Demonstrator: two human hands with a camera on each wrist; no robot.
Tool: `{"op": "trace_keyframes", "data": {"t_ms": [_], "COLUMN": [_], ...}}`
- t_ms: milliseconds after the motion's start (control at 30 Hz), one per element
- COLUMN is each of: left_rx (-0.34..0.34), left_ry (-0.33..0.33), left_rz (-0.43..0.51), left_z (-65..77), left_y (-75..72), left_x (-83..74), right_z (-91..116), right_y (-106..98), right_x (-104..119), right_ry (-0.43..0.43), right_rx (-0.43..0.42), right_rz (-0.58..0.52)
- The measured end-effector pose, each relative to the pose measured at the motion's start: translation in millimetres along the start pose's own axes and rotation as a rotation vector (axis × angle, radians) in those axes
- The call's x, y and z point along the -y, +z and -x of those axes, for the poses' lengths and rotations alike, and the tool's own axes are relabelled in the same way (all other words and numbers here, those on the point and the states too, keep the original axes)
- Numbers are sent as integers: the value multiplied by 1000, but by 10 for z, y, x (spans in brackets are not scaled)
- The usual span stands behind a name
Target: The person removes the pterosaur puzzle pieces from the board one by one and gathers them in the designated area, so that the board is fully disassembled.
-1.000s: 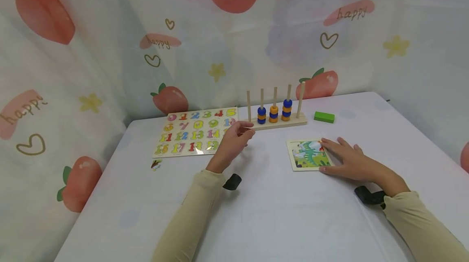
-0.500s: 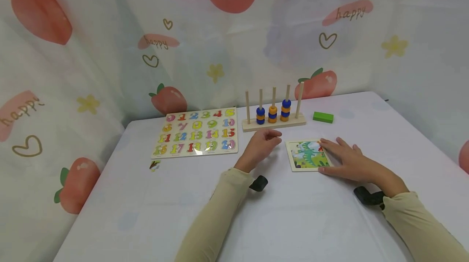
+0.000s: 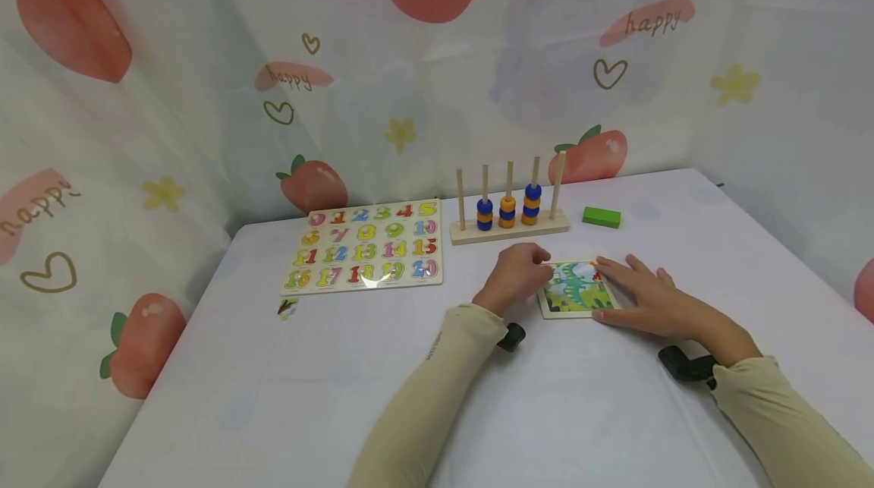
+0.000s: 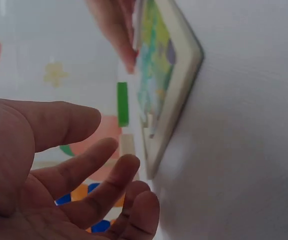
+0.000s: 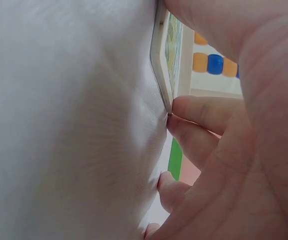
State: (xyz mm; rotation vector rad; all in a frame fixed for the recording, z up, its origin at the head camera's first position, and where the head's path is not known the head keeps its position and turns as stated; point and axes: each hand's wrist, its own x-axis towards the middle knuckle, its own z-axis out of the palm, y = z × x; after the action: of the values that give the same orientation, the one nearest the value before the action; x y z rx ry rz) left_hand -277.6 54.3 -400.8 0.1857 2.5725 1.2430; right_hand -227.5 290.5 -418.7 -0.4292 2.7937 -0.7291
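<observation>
A small wooden jigsaw puzzle (image 3: 576,289) with a green dinosaur picture in a pale frame lies flat on the white table. My left hand (image 3: 517,275) is over its left edge in the head view; in the left wrist view its fingers are spread, slightly bent, and hold nothing. A bare notch shows at one corner of the puzzle (image 4: 159,95) there. On the opposite side, my right hand (image 3: 655,307) rests with thumb and index finger touching the frame's right corners, the other fingers extended on the cloth.
Behind the puzzle stands a wooden peg abacus (image 3: 508,228) with blue and orange beads. A green block (image 3: 602,217) lies to its right. Further left is a number puzzle board (image 3: 372,281), with a small loose jigsaw piece (image 3: 287,309) before it. A printed curtain hangs behind.
My left hand has moved right, from beside the number board and abacus to the left edge of the dinosaur puzzle. My right hand has stayed at the puzzle's right side.
</observation>
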Motion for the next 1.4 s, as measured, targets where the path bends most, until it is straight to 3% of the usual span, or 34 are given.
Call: {"op": "trace_keyframes", "data": {"t_ms": [267,467,667,1033,1400], "left_rx": [-8,-13,2,-7,-91], "left_ry": [87,70,46,67,16], "left_rz": [-260,-325,-314,-307,-168], "left_z": [-88,-111,-121,-132,-133], "left_y": [118,132,120,135,166], "left_x": [-10,-42,-64,-49,-66], "right_z": [15,18,12,22,33], "right_y": [8,-7,-10,8,-8], "right_x": [7,24,36,18,48], "right_ry": [1,1,2,-9,-40], "right_rx": [-5,-10,-7,-4,-5], "right_rz": [1,10,8,-5,1]}}
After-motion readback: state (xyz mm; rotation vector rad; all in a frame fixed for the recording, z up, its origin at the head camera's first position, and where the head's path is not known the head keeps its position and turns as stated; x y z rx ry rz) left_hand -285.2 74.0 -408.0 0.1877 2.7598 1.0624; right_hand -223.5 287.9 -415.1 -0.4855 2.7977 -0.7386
